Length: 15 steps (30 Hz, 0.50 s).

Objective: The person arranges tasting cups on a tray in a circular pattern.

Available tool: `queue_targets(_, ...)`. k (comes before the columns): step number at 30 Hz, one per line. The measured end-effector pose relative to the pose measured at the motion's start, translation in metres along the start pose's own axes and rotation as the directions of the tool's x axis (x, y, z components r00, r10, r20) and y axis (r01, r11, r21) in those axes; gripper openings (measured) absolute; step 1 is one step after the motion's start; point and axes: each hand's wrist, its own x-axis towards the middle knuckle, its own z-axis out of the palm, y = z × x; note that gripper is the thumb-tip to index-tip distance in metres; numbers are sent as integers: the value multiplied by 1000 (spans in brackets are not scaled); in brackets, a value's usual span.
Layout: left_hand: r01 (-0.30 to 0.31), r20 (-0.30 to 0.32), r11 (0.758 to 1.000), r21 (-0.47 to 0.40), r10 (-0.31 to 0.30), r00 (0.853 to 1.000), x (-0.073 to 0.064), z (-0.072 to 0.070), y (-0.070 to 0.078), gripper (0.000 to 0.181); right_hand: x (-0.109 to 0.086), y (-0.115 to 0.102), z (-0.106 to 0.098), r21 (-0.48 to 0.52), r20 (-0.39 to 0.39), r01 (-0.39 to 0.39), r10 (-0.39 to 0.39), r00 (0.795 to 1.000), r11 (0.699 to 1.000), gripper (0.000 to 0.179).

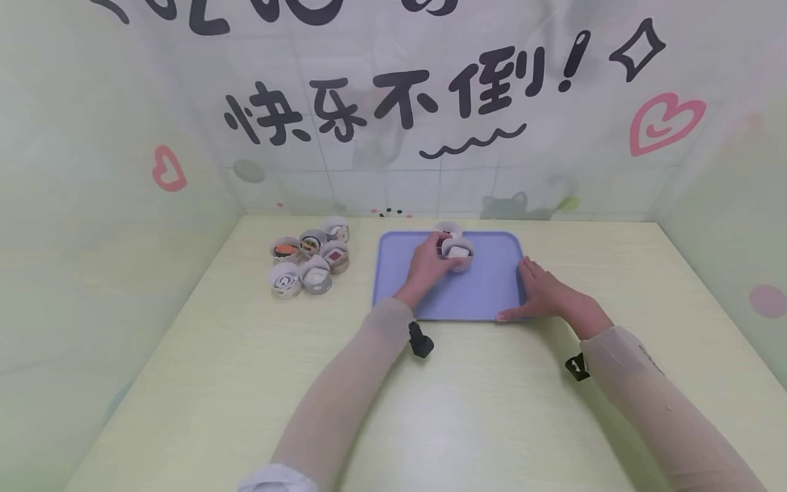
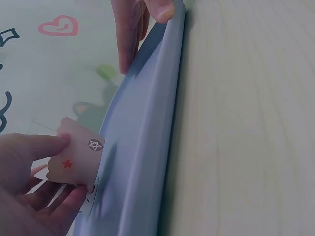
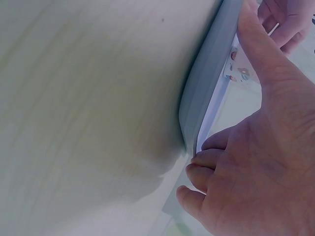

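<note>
My left hand (image 1: 427, 263) pinches a small pale paper cup (image 1: 462, 261) between thumb and fingers, over the back part of a blue tray (image 1: 479, 301). In the left wrist view, this scallop-rimmed cup is tipped on its side and printed with stars. A white piece with a dark edge shows inside it. Just behind it, partly hidden by the hand, is a second paper cup (image 1: 447, 227) at the tray's back rim. My right hand (image 1: 544, 294) holds the tray's front right corner, thumb on the front rim and fingers along the right side.
Left of the tray, several paper cups (image 1: 316, 275) stand close together on the pale wooden table (image 1: 246, 383), holding sushi-like pieces. One piece is orange on top. A printed white curtain (image 1: 381, 191) hangs behind the table, with more sheeting at both sides.
</note>
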Motion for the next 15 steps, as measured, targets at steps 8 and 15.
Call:
queue_targets(8, 27, -19, 999, 47, -26, 999, -4, 9, 4, 54, -1, -2, -1, 6, 8, -8, 8, 1000, 1000, 130)
queue_targets(15, 41, -63, 999, 23, -39, 997, -4, 17, 5, 56, 1, -1, 0, 10, 15, -14, 14, 1000, 1000, 130)
